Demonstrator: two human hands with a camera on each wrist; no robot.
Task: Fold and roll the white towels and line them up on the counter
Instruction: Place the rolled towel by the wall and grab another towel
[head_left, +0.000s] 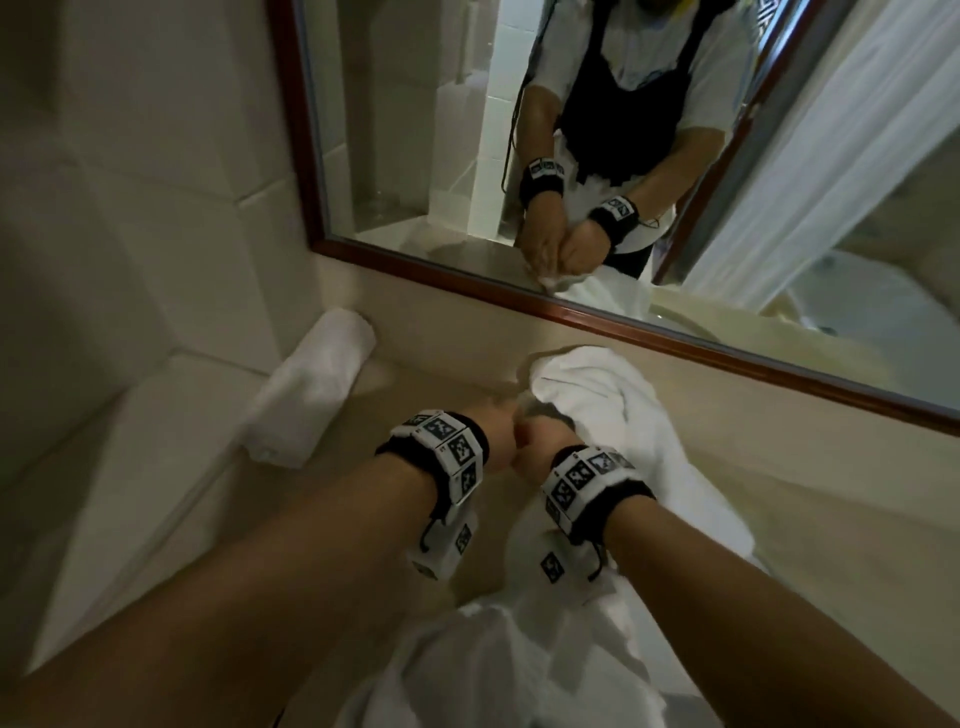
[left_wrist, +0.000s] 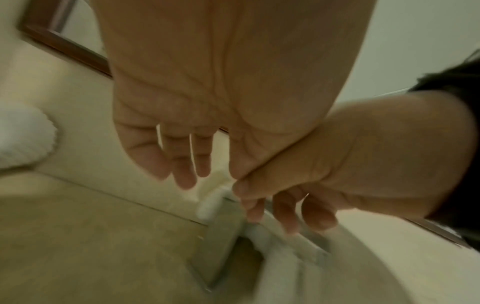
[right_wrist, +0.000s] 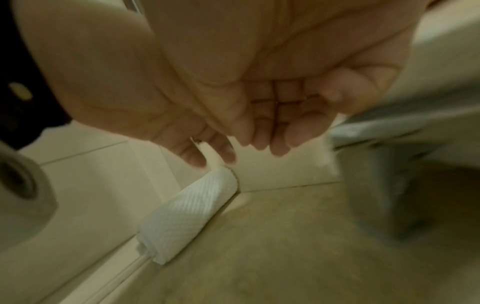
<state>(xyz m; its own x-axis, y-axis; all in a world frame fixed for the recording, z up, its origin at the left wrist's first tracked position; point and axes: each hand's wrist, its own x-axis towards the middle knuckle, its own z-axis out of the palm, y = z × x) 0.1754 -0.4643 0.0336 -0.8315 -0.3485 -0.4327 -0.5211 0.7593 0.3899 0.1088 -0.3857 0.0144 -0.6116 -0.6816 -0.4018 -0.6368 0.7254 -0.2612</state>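
A loose white towel lies bunched on the beige counter below the mirror and drapes toward me over the front edge. My left hand and right hand are pressed together at its near-left end. Both pinch the towel's edge, as the left wrist view shows: left hand, right hand, towel. A rolled white towel lies to the left against the tiled wall, also clear in the right wrist view. The head view hides my fingertips.
A wood-framed mirror runs along the back of the counter and reflects me and a white curtain. Tiled wall closes the left side. Bare counter lies between the rolled towel and the loose one. A sink basin shows in the mirror at the right.
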